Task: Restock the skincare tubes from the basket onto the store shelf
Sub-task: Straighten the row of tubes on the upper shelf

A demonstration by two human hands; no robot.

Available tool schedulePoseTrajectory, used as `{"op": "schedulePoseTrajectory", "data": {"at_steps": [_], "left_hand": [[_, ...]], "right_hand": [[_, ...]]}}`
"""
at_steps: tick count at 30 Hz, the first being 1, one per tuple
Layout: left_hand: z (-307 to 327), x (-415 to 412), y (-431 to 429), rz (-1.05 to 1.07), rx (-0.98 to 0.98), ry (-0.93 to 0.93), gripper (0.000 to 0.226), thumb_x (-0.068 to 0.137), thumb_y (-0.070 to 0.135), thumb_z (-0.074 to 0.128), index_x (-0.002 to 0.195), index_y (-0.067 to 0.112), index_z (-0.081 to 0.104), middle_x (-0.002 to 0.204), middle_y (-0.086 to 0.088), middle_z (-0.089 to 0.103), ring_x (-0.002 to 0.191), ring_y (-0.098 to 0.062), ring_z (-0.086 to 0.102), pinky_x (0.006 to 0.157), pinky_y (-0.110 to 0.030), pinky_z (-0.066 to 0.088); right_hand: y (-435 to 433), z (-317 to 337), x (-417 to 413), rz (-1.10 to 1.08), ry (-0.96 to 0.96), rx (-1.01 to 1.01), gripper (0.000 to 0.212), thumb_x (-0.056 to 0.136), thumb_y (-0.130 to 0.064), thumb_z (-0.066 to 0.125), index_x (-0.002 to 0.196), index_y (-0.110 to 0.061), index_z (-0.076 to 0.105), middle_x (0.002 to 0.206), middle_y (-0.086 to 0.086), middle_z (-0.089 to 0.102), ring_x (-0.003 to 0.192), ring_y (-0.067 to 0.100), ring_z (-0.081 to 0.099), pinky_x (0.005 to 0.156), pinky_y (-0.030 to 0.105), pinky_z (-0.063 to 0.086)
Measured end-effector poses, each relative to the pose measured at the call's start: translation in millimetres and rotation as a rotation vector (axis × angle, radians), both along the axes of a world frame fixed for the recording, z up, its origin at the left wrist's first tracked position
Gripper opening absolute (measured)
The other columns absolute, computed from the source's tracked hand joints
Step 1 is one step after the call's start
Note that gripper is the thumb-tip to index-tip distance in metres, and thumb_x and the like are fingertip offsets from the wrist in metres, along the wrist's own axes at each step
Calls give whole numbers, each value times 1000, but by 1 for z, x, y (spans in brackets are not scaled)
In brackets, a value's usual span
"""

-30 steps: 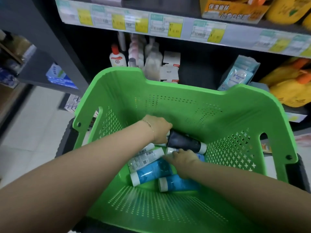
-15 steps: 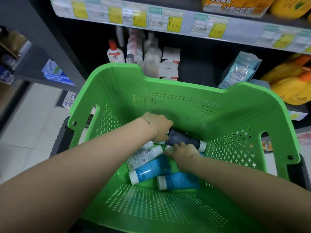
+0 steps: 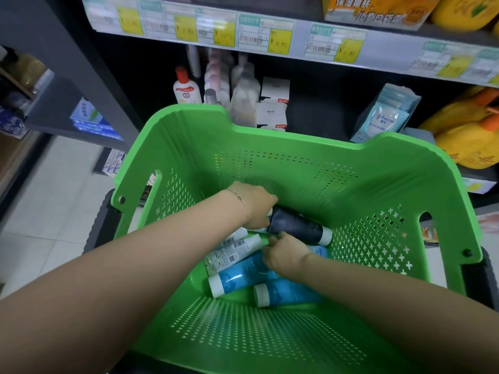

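Several skincare tubes lie in the bottom of a green plastic basket [image 3: 297, 139]. My left hand [image 3: 256, 206] reaches in from the left and grips the upper end of a dark tube [image 3: 297, 228] with a white cap. My right hand [image 3: 286, 255] lies just below it, fingers curled at the end of a white tube [image 3: 232, 252] printed with barcodes. Two blue tubes [image 3: 243, 276] [image 3: 289, 292] with white caps lie under and in front of my right hand. The store shelf [image 3: 318, 114] stands behind the basket.
On the shelf are a white bottle with a red cap [image 3: 186, 90], pale bottles, white boxes [image 3: 272, 103], pale blue packets [image 3: 383, 120] and yellow bottles [image 3: 464, 136]. A strip of price labels [image 3: 270, 36] runs above. Tiled floor shows at the left.
My right hand has slid up from the blue tubes toward the white tube's end and the dark tube. My left hand has kept its hold on the dark tube.
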State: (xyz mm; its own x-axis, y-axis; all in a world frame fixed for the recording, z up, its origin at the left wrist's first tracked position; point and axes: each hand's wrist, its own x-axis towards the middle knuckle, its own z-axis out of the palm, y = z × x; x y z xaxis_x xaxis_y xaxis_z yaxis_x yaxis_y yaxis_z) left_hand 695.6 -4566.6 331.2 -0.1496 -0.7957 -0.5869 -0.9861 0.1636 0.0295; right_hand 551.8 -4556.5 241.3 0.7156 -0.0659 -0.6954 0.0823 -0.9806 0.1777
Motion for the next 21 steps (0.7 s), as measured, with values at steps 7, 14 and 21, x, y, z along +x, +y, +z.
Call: {"op": "schedulePoseTrajectory", "data": {"at_steps": [7, 14, 21], "left_hand": [[-1, 0, 0, 10, 0, 2, 42, 94, 38, 47, 132, 20, 42, 129, -6, 53, 112, -28, 56, 82, -38, 45], [0, 3, 0, 15, 7, 13, 44, 94, 41, 48, 131, 19, 43, 128, -6, 53, 111, -28, 56, 82, -38, 46], [1, 6, 1, 46, 49, 41, 43, 94, 38, 47, 131, 18, 44, 127, -7, 54, 108, -27, 56, 79, -37, 47]], "right_hand": [[3, 6, 2, 67, -29, 12, 29, 95, -22, 53, 124, -21, 55, 121, 4, 59, 114, 27, 47, 88, 38, 37], [-4, 16, 9, -151, -3, -33, 34, 96, -9, 48, 130, -8, 51, 131, 16, 49, 114, 33, 50, 83, 40, 43], [-28, 42, 9, -413, 7, 37, 47, 96, -8, 47, 140, -6, 34, 136, 14, 45, 118, 31, 55, 82, 39, 48]]}}
